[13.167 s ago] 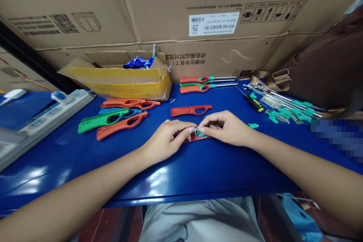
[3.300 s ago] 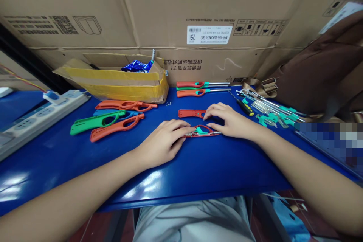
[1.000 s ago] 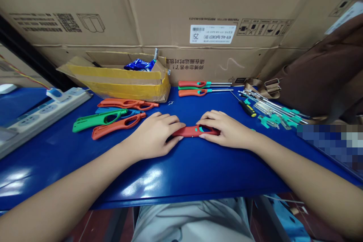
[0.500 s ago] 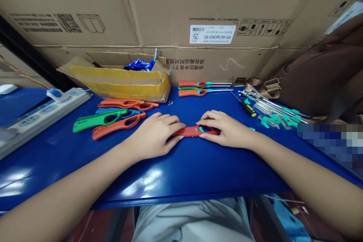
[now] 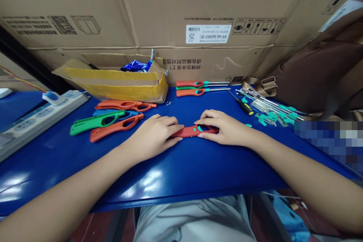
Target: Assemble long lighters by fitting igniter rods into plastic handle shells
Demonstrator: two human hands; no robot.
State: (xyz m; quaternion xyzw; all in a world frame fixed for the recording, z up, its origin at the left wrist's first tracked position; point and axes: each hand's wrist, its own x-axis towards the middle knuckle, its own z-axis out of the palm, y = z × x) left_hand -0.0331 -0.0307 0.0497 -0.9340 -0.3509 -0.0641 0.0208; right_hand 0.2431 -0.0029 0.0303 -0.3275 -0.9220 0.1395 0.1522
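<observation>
A red lighter body (image 5: 190,131) with a teal trigger lies flat on the blue table (image 5: 181,170) in front of me. My left hand (image 5: 154,135) presses down on its left end, fingers closed over it. My right hand (image 5: 224,126) presses on its right end, fingers curled over the trigger part. Both hands rest on the tabletop.
Loose red, green and blue lighter shells (image 5: 109,121) lie at the left. Three finished lighters (image 5: 198,87) lie at the back, by a yellow-taped carton (image 5: 119,81). A screwdriver (image 5: 245,106) and metal tubes with teal parts (image 5: 272,111) lie right. A power strip (image 5: 36,115) sits far left.
The second red shell that lay behind has been laid over the open half with the teal trigger. Over the last second both hands stay pressed on the closed body; only the camera shifted slightly.
</observation>
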